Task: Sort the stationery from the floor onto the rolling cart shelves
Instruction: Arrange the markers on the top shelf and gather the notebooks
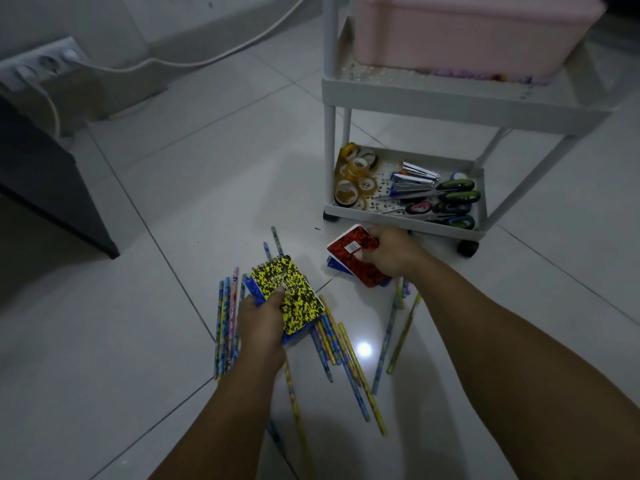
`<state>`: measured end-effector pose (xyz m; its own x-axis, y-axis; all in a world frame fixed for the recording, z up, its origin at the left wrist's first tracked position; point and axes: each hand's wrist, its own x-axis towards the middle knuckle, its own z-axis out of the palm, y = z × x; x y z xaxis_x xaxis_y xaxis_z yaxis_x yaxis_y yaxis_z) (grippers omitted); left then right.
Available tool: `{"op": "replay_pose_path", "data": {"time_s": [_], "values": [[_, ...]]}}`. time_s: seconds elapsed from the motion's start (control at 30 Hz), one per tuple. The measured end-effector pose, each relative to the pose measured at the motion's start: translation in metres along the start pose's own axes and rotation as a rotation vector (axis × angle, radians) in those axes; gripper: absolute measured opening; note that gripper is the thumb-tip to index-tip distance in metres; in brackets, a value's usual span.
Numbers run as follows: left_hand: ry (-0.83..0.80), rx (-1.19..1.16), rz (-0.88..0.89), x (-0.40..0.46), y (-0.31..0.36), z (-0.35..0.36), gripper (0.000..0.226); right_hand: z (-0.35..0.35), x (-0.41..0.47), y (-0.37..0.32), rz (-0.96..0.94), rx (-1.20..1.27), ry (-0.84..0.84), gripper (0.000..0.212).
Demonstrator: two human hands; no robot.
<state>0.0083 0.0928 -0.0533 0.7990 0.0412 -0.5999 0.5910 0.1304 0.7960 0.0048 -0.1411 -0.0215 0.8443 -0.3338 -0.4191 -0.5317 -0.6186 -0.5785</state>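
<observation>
i am viewing both hands gripping notebooks above the scattered pencils [332, 344] on the floor tiles [145, 216]. my left hand [261, 323] is clasping a yellow speckled spiral notebook [289, 292], stacked on a blue one, its long axis running from near-right to far-left. my right hand [391, 252] is pinching a red speckled notebook [353, 258] over a second blue one, and is sitting nearer the rolling cart [464, 95], just short of its bottom shelf [405, 221], which lies ahead and to the right. that shelf is already holding tape rolls [353, 174], staplers [412, 180] and scissors [446, 199]. the pale label on the red cover is too blurred for me to read, as is the print on the yellow one.
</observation>
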Motion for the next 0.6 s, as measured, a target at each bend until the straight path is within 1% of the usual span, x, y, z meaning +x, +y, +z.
{"op": "replay_pose_path", "data": {"time_s": [0.07, 0.1, 0.17, 0.27, 0.37, 0.4, 0.47, 0.5, 0.53, 0.57, 0.6], "values": [[-0.003, 0.006, -0.011, -0.001, -0.002, 0.004, 0.012, 0.006, 0.006, 0.007, -0.013, -0.145, 0.104, 0.034], [-0.006, 0.009, -0.017, 0.0, -0.003, 0.005, 0.015, 0.008, 0.007, 0.009, -0.004, -0.221, 0.118, 0.036], [-0.02, 0.017, -0.027, 0.002, -0.005, 0.008, 0.019, 0.01, 0.007, 0.013, 0.009, -0.248, 0.114, 0.034], [-0.025, 0.044, -0.024, 0.005, -0.003, 0.011, 0.015, 0.009, -0.001, 0.014, 0.008, -0.162, 0.135, 0.028], [-0.045, 0.055, -0.014, 0.002, 0.007, 0.017, 0.017, 0.004, -0.016, 0.007, 0.039, -0.057, 0.192, 0.034], [-0.048, 0.064, -0.02, -0.003, 0.013, 0.02, 0.022, 0.0, -0.022, 0.002, 0.057, 0.018, 0.218, 0.04], [-0.04, 0.071, -0.03, -0.013, 0.027, 0.025, 0.041, -0.01, -0.041, -0.007, 0.082, 0.123, 0.259, 0.048], [-0.041, 0.075, -0.026, -0.023, 0.038, 0.029, 0.052, -0.017, -0.052, -0.013, 0.102, 0.132, 0.264, 0.047], [-0.04, 0.082, -0.036, -0.035, 0.05, 0.03, 0.059, -0.024, -0.065, -0.018, 0.13, 0.145, 0.264, 0.045], [-0.049, 0.086, -0.03, -0.052, 0.065, 0.033, 0.058, -0.033, -0.082, -0.026, 0.156, 0.181, 0.269, 0.042], [-0.049, 0.088, -0.031, -0.071, 0.081, 0.036, 0.052, -0.043, -0.099, -0.035, 0.177, 0.232, 0.283, 0.038]]}}
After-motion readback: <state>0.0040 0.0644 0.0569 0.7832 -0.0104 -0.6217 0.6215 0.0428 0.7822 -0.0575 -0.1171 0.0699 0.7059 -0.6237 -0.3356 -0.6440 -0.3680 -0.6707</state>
